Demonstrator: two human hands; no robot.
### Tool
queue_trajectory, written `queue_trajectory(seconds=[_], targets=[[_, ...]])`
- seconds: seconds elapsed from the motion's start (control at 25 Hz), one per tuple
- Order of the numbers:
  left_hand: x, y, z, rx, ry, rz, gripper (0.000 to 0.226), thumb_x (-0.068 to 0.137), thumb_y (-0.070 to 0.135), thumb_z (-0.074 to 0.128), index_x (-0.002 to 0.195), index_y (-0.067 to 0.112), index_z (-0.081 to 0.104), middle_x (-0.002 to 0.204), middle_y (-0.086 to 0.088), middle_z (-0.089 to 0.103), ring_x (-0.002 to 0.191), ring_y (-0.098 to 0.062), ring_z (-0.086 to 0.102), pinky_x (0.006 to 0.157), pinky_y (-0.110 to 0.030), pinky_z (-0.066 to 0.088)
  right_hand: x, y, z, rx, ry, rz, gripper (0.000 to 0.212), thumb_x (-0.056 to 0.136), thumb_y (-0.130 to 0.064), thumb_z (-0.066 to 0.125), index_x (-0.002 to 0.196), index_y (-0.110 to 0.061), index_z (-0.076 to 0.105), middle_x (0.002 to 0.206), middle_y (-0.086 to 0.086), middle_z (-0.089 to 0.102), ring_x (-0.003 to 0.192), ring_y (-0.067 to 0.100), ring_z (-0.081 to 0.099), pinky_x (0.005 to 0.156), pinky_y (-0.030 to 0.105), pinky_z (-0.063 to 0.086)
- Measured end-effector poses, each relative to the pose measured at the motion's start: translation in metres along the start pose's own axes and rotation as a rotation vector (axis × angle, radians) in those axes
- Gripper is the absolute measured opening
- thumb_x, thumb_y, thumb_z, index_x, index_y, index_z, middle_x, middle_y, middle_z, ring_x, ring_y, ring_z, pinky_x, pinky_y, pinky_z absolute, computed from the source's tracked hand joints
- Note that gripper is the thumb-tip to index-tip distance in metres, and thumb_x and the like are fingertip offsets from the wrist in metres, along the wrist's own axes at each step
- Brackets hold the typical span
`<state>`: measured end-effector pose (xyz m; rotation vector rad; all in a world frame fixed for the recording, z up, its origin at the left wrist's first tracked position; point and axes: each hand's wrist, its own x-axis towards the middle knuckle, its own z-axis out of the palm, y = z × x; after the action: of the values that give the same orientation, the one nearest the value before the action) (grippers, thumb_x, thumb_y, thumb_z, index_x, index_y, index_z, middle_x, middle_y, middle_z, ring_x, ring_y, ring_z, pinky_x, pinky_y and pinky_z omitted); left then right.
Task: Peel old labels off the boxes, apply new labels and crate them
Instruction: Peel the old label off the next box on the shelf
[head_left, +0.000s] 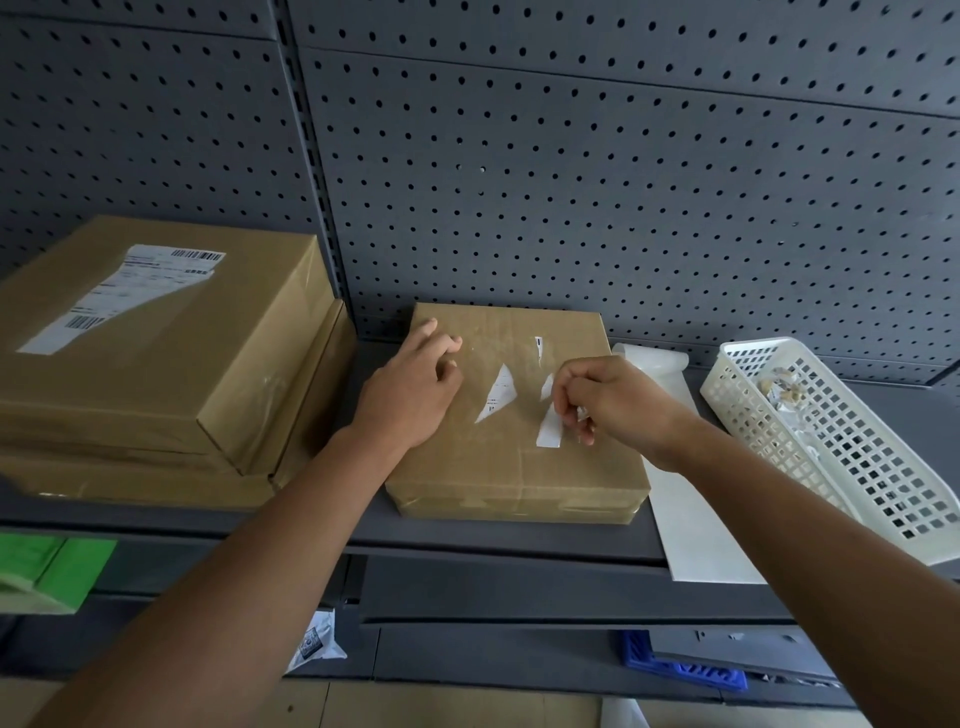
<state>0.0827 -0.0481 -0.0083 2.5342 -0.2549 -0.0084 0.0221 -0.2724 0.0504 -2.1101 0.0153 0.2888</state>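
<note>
A flat cardboard box (519, 467) lies on the grey shelf (467, 540) in the middle of the view. Torn white label scraps (497, 397) still stick to its top. My left hand (415, 379) rests on the box's far left part, fingers loosely bent. My right hand (608, 397) pinches a white strip of label (549, 428) that lifts off the box's right side. A small crumpled scrap sits between its fingers.
A stack of larger cardboard boxes (156, 374) stands at left, the top one bearing a whole shipping label (124, 296). A white plastic basket (841, 441) with label scraps sits at right. A white backing sheet (691, 519) lies beside the box. A pegboard wall stands behind.
</note>
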Motion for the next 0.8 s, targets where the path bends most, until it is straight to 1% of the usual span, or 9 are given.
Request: queue_trajectory(seconds=[0.12,0.24,0.32,0.4,0.48,0.52,0.64,0.72,0.8], targets=[[-0.001,-0.002,-0.002,0.021,-0.004,0.004,0.038,0.105,0.036,0.034,0.141,0.034,0.048,0.165,0.015,0.017,0.134,-0.020,0.048,0.106,-0.048,0.038,0.001,0.006,-0.005,0.047,0.012,-0.011,0.027,0.091,-0.003,0.042,0.078,-0.011,0.064,0.067,0.003,0.057,0.057,0.017,0.048,0.059,0.029,0.042],[-0.001,-0.004,-0.005,0.124,-0.014,-0.001,0.040,0.106,0.037,0.032,0.143,0.035,0.045,0.165,0.013,0.017,0.136,-0.021,0.045,0.102,-0.048,0.041,-0.002,0.013,-0.016,0.082,0.064,-0.001,0.023,0.097,-0.008,0.042,0.092,-0.010,0.065,0.074,0.003,0.057,0.062,0.015,0.050,0.060,0.027,0.045],[0.001,0.000,-0.007,0.220,-0.005,0.026,0.040,0.106,0.035,0.033,0.144,0.033,0.046,0.165,0.011,0.019,0.146,-0.021,0.032,0.104,-0.049,0.042,-0.006,0.022,-0.033,0.100,0.127,0.010,0.023,0.096,-0.010,0.044,0.092,-0.010,0.066,0.073,-0.001,0.057,0.063,0.015,0.051,0.064,0.030,0.045],[0.001,0.009,-0.008,0.281,0.039,0.099,0.039,0.105,0.030,0.038,0.142,0.030,0.051,0.164,0.008,0.024,0.150,-0.018,0.023,0.114,-0.047,0.035,-0.012,0.033,-0.053,0.140,0.167,0.012,0.027,0.090,-0.015,0.044,0.089,-0.015,0.071,0.071,-0.006,0.057,0.064,0.018,0.052,0.068,0.033,0.045],[0.000,0.028,-0.005,0.287,0.070,0.186,0.037,0.104,0.026,0.044,0.139,0.030,0.054,0.161,0.007,0.032,0.148,-0.016,0.027,0.119,-0.043,0.027,-0.018,0.046,-0.078,0.227,0.216,0.007,0.033,0.085,-0.017,0.041,0.095,-0.015,0.072,0.076,-0.004,0.057,0.066,0.019,0.053,0.068,0.033,0.044],[-0.001,0.038,-0.002,0.274,0.074,0.215,0.037,0.103,0.025,0.046,0.138,0.030,0.055,0.159,0.008,0.035,0.147,-0.015,0.030,0.118,-0.042,0.027,-0.021,0.052,-0.090,0.260,0.250,-0.001,0.034,0.086,-0.016,0.040,0.102,-0.012,0.070,0.082,0.001,0.056,0.067,0.018,0.054,0.068,0.034,0.046],[-0.003,0.062,0.008,0.236,0.080,0.268,0.033,0.101,0.024,0.051,0.133,0.029,0.060,0.151,0.010,0.047,0.137,-0.014,0.044,0.111,-0.038,0.038,-0.033,0.075,-0.129,0.201,0.393,0.031,0.026,0.096,-0.011,0.045,0.122,-0.011,0.047,0.107,0.005,0.054,0.079,0.020,0.068,0.079,0.039,0.056],[0.000,0.071,0.013,0.202,0.071,0.264,0.030,0.101,0.025,0.053,0.129,0.029,0.062,0.146,0.013,0.052,0.128,-0.014,0.052,0.100,-0.036,0.047,-0.040,0.100,-0.158,0.075,0.501,0.090,0.029,0.096,-0.006,0.053,0.122,-0.009,0.041,0.110,0.003,0.055,0.088,0.021,0.070,0.079,0.038,0.058],[0.003,0.071,0.017,0.188,0.053,0.240,0.028,0.100,0.025,0.053,0.125,0.030,0.064,0.143,0.014,0.054,0.124,-0.014,0.055,0.092,-0.036,0.051,-0.043,0.123,-0.181,-0.092,0.629,0.155,0.019,0.092,-0.013,0.062,0.109,-0.013,0.055,0.103,0.000,0.064,0.088,0.021,0.069,0.072,0.034,0.058]])
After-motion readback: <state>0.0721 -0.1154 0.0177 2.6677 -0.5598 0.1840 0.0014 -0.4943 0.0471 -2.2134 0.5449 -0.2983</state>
